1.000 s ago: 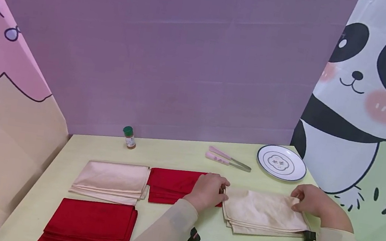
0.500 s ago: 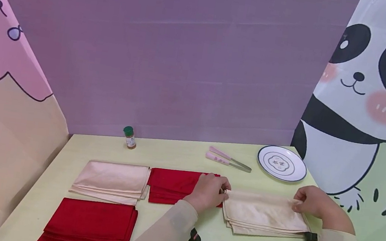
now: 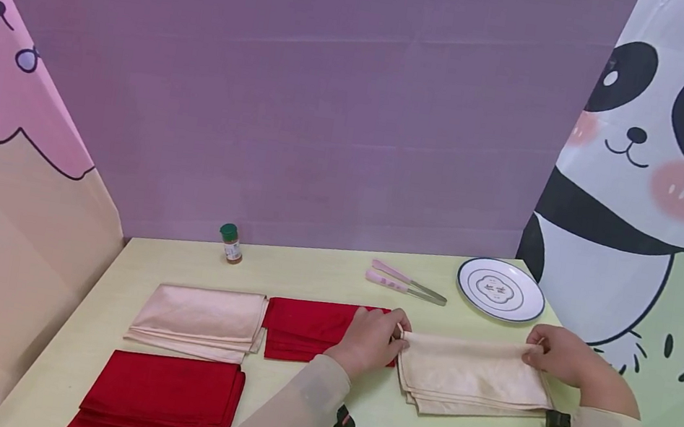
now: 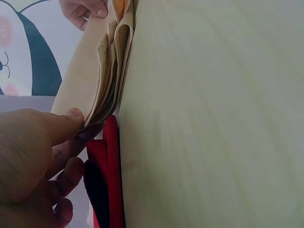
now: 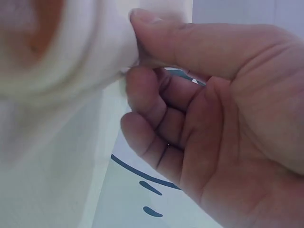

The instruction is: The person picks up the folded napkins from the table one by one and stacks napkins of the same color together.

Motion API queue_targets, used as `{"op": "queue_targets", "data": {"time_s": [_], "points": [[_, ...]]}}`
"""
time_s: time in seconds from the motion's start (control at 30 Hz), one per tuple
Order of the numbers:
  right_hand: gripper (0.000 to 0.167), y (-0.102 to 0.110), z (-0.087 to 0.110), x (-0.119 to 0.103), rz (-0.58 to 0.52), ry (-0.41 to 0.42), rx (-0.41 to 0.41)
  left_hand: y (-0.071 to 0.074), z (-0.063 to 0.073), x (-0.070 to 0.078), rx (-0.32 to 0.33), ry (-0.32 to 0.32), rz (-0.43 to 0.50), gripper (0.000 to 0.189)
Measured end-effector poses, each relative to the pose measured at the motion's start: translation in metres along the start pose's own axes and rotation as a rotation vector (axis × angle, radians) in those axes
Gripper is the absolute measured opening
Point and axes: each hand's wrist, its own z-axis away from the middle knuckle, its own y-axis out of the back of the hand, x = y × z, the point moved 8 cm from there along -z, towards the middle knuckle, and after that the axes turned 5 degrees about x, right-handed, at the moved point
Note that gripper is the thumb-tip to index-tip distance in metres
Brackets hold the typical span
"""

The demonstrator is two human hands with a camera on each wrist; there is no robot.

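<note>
A folded cream cloth lies at the right of the table, its layers stacked at the near edge. My left hand pinches its far left corner between thumb and fingers; the left wrist view shows the thumb on top of the cloth's edge. At the far right corner my right hand pinches the cloth, thumb above and curled fingers below, as the right wrist view shows. The far edge between both hands is drawn straight. Partly hidden behind my left hand is a folded red cloth.
Left of it lie a folded pale pink cloth and, nearer, a second folded red cloth. Along the back stand a green-capped jar, pink-handled tongs and a white plate. A purple wall closes off the back.
My right hand has shifted slightly right and up with its corner of the cream cloth. The wrinkled top of the cloth has become smoother and its far edge straighter. My left hand stays nearly in place.
</note>
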Motion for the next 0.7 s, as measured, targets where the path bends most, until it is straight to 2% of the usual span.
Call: {"op": "queue_targets", "data": {"time_s": [0.37, 0.7], "points": [[0.021, 0.011, 0.004, -0.01, -0.031, 0.018, 0.05, 0.003, -0.001, -0.001, 0.037, -0.028, 0.047, 0.025], [0.022, 0.019, 0.006, -0.01, -0.045, 0.025, 0.09, 0.011, 0.003, -0.003, 0.063, 0.014, 0.151, 0.027]]}}
